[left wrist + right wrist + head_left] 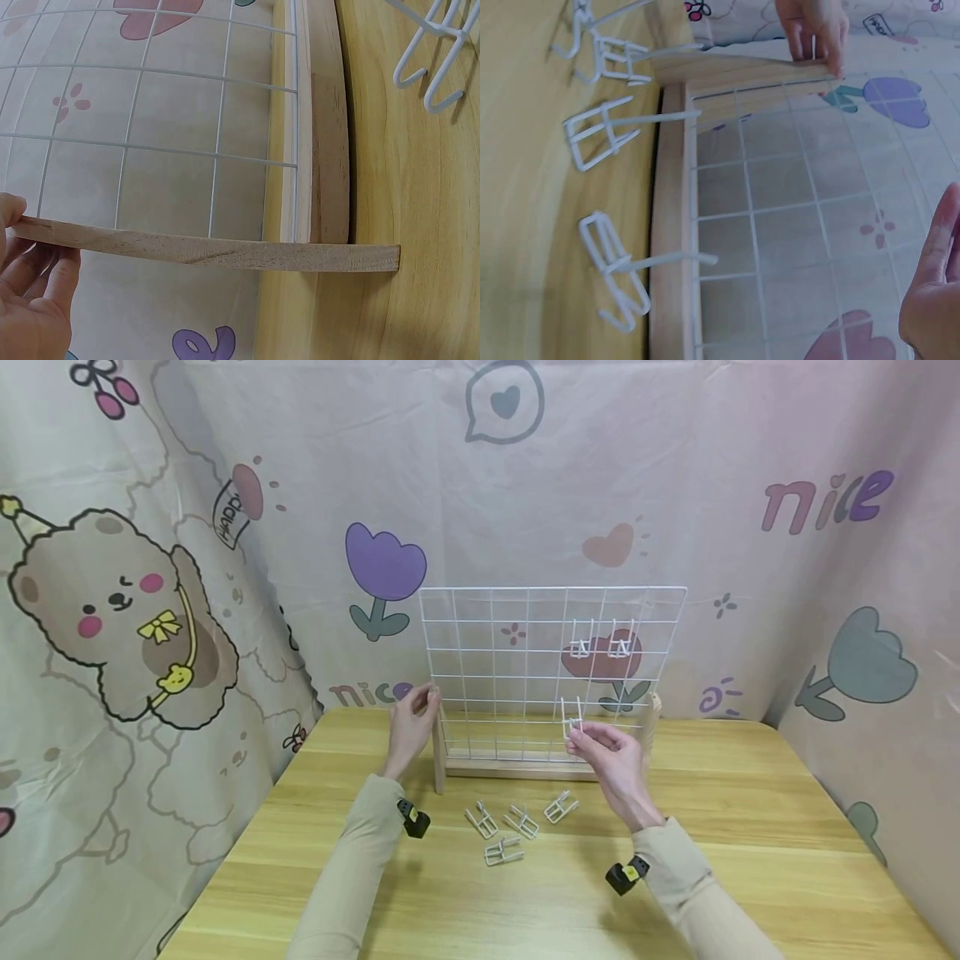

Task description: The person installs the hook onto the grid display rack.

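A white wire grid panel [528, 677] stands in a wooden base [517, 768]. My left hand [408, 727] pinches the top of the left wooden upright [225, 251], with the thumb on one side and fingers on the other. With thumb and fingertips, my right hand [617, 764] holds a white wire hook [572, 710] upright in front of the panel's lower right part; whether it touches the wires I cannot tell. The held hook is out of sight in the right wrist view. Two similar hooks [581, 641] hang higher on the panel's right side.
Several loose white hooks [503, 852] lie on the wooden table [480, 918] in front of the base, between my forearms. A right upright [654, 718] supports the panel's other end. Behind stands a printed curtain [510, 510] with tulips and a bear.
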Available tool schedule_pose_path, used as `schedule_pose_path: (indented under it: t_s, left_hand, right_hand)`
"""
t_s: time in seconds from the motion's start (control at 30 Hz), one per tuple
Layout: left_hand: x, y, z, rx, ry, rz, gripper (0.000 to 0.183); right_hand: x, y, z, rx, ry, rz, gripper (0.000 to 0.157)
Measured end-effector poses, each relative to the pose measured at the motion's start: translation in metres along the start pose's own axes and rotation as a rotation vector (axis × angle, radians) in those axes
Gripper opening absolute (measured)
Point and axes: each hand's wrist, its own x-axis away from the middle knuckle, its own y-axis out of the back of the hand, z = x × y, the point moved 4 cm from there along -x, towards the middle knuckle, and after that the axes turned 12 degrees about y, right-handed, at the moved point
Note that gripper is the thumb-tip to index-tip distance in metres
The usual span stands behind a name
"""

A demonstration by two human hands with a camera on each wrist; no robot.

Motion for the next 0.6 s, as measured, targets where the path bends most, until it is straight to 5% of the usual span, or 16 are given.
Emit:
schedule_pose_path:
  t_s: [0.6]
  left_hand:
    - [0.000, 0.000, 0.000, 0.005, 0.001, 0.007, 0.039]
  right_hand:
    - [-0.034, -0.041, 0.016, -0.172, 0.163, -0.058, 0.017]
